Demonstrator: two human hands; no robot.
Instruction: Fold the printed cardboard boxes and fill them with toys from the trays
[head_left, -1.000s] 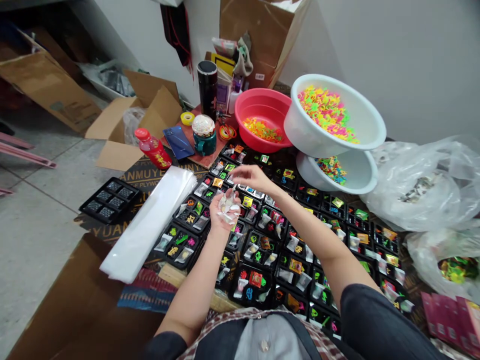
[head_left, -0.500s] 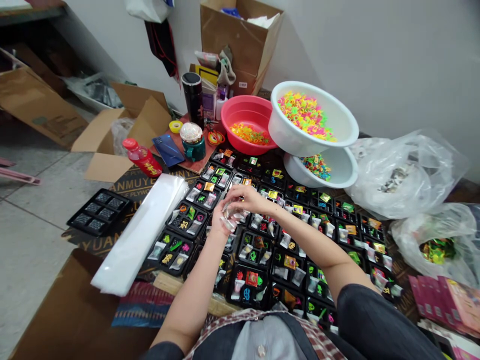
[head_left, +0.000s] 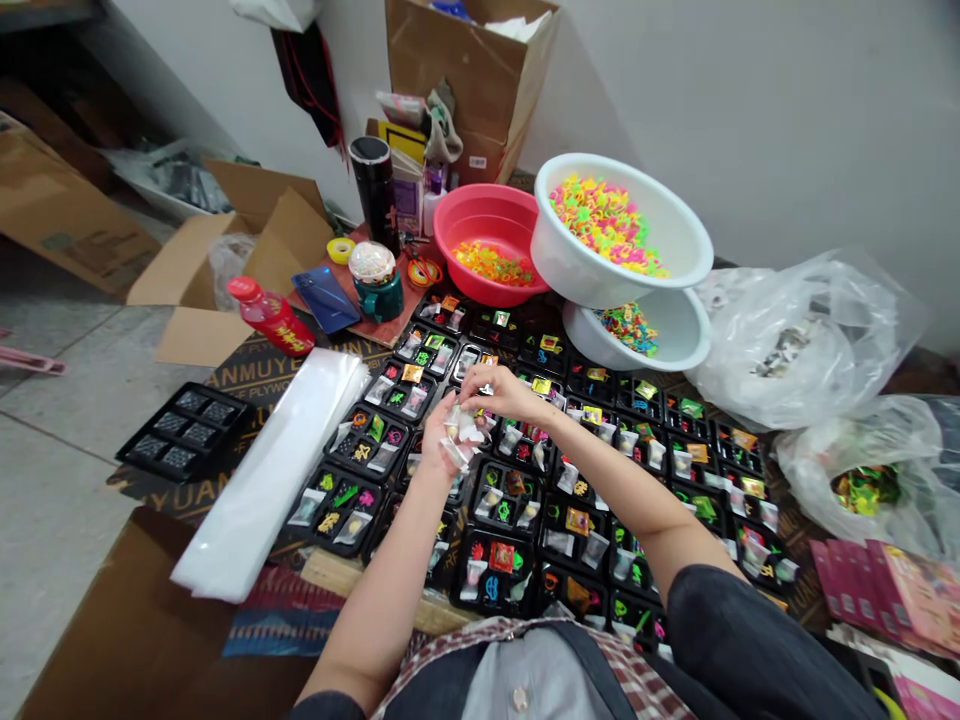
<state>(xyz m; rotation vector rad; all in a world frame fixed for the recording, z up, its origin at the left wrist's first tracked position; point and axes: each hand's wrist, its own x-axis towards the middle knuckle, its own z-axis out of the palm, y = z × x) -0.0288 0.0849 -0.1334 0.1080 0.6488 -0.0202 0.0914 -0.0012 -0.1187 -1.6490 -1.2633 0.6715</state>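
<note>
My left hand (head_left: 437, 440) is cupped palm-up over the black trays and holds several small clear-and-white wrapped packets (head_left: 463, 428). Just above it, my right hand (head_left: 501, 392) is closed in a pinch at the upper edge of these packets, and a bit of white shows at its fingertips. Under both hands lie rows of black compartment trays (head_left: 495, 575), filled with small colourful plastic pieces and similar wrapped packets. The forearms hide some of the trays.
White basins (head_left: 697, 255) of colourful pieces and a red basin (head_left: 450, 220) stand behind. Clear bags (head_left: 847, 340) lie right, near pink booklets (head_left: 892, 600). Left are plastic sleeves (head_left: 262, 480), a spare black tray (head_left: 184, 430), a red bottle (head_left: 270, 315), a phone and cups.
The packets now show spread out in my left palm, where they were blurred before. My right fingers have shifted slightly and pinch at their upper edge. The whole view has moved a little.
</note>
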